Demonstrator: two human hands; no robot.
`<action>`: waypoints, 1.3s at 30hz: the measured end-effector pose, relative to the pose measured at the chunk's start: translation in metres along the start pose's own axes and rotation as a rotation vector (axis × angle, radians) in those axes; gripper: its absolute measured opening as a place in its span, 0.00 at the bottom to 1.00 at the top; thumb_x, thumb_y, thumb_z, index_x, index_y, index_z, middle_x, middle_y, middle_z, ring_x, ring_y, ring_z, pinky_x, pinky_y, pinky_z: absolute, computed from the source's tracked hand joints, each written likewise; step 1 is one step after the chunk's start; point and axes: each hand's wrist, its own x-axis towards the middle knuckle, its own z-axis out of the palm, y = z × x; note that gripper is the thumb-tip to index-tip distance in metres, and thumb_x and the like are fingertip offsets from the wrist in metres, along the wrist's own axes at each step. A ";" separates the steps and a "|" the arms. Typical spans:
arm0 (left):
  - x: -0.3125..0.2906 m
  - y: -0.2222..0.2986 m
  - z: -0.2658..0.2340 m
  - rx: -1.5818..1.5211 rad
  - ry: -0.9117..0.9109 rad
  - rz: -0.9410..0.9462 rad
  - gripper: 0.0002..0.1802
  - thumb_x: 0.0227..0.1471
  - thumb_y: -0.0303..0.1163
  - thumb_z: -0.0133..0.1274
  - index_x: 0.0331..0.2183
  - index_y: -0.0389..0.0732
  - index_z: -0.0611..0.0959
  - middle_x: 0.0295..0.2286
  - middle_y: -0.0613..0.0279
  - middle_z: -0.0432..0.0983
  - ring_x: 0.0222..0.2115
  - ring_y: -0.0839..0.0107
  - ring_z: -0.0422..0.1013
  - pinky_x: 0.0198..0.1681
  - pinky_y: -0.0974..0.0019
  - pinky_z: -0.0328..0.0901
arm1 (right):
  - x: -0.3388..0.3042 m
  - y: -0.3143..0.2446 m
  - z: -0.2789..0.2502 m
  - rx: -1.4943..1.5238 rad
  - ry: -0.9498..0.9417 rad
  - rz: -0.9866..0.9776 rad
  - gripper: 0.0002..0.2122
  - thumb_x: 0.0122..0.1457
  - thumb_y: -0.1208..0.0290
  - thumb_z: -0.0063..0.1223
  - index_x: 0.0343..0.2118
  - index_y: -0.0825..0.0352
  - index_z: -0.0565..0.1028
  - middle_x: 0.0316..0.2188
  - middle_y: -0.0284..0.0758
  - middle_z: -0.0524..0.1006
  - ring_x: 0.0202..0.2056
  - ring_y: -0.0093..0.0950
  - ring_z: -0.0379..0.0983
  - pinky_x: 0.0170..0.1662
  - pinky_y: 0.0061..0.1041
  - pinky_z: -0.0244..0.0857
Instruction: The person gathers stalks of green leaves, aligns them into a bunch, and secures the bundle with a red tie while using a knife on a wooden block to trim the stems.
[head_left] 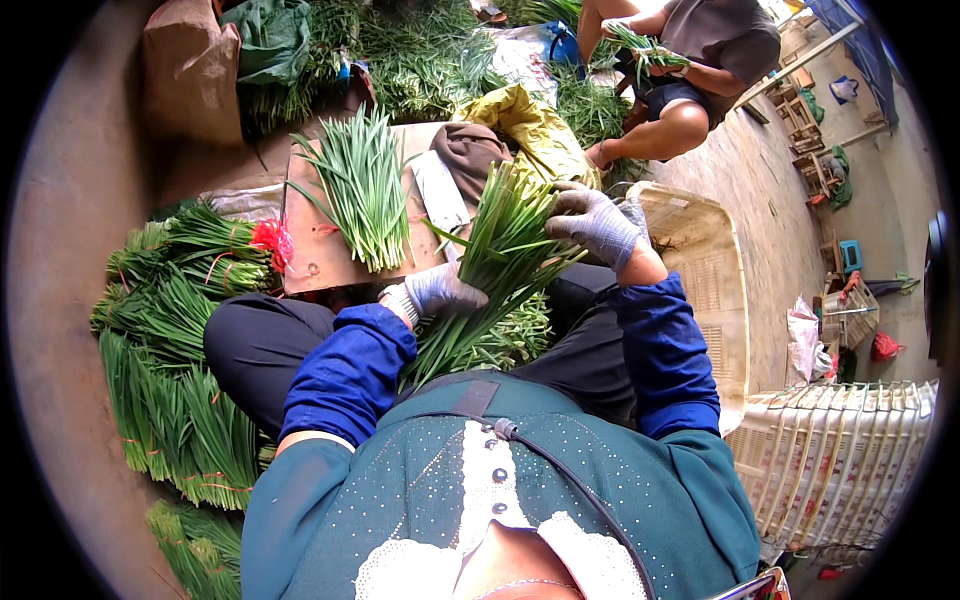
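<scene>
A loose bunch of green garlic chives (500, 240) slants over my lap, its pale ends toward the far side. My left hand (447, 290), in a thin greyish glove, grips it around the middle with the thumb across the leaves. At the upper right side of the bunch, my gloved right hand (597, 222) has its fingers curled in on some stalks; the fingertips are partly hidden. In front of me, a second bunch of chives (365, 190) lies on a wooden board (305, 255). More loose chives (515, 335) rest below the held bunch.
Tied chive bundles (185, 400) are stacked at my left, with red ties (272, 243) by the board. A brown cloth (470, 150) and yellow sack (520, 125) lie beyond. A plastic crate (735, 300) stands at my right. Another person (710, 60) sits far right holding chives.
</scene>
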 end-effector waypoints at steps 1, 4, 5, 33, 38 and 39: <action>0.000 0.002 -0.004 0.008 -0.009 -0.058 0.36 0.41 0.23 0.61 0.56 0.38 0.71 0.40 0.63 0.76 0.35 0.74 0.70 0.38 0.69 0.67 | 0.001 0.000 0.003 0.124 0.057 0.036 0.09 0.47 0.71 0.62 0.31 0.70 0.80 0.37 0.33 0.79 0.35 0.24 0.73 0.38 0.24 0.68; 0.005 -0.009 -0.012 0.059 0.009 -0.002 0.37 0.41 0.23 0.61 0.56 0.38 0.71 0.40 0.63 0.76 0.35 0.74 0.70 0.38 0.69 0.68 | 0.005 0.008 0.003 0.275 0.215 0.140 0.10 0.51 0.71 0.61 0.32 0.73 0.80 0.42 0.35 0.78 0.36 0.23 0.73 0.40 0.22 0.67; 0.002 -0.004 -0.009 0.023 0.008 -0.041 0.37 0.41 0.23 0.61 0.56 0.38 0.71 0.41 0.62 0.76 0.37 0.73 0.71 0.39 0.68 0.68 | 0.005 0.012 0.004 0.268 0.285 0.090 0.10 0.52 0.71 0.60 0.32 0.73 0.80 0.42 0.36 0.78 0.37 0.23 0.73 0.40 0.22 0.67; -0.023 0.022 0.001 -0.087 0.131 -0.011 0.31 0.40 0.27 0.57 0.51 0.36 0.75 0.38 0.64 0.77 0.36 0.73 0.71 0.40 0.67 0.67 | -0.012 0.037 0.068 1.089 0.058 -0.129 0.29 0.55 0.49 0.60 0.53 0.64 0.69 0.47 0.33 0.75 0.48 0.29 0.72 0.53 0.35 0.65; -0.007 0.003 0.012 0.062 0.084 0.032 0.32 0.42 0.28 0.61 0.52 0.37 0.75 0.43 0.61 0.76 0.42 0.70 0.70 0.48 0.64 0.64 | 0.002 0.054 0.075 1.184 0.000 -0.152 0.33 0.53 0.45 0.60 0.52 0.68 0.69 0.48 0.36 0.75 0.49 0.30 0.72 0.52 0.33 0.68; -0.003 -0.001 0.010 0.091 0.069 0.006 0.33 0.43 0.29 0.61 0.54 0.37 0.73 0.44 0.61 0.76 0.44 0.70 0.70 0.50 0.65 0.64 | 0.003 0.061 0.072 1.065 0.075 -0.198 0.35 0.53 0.44 0.60 0.54 0.68 0.67 0.50 0.36 0.73 0.51 0.30 0.71 0.52 0.33 0.67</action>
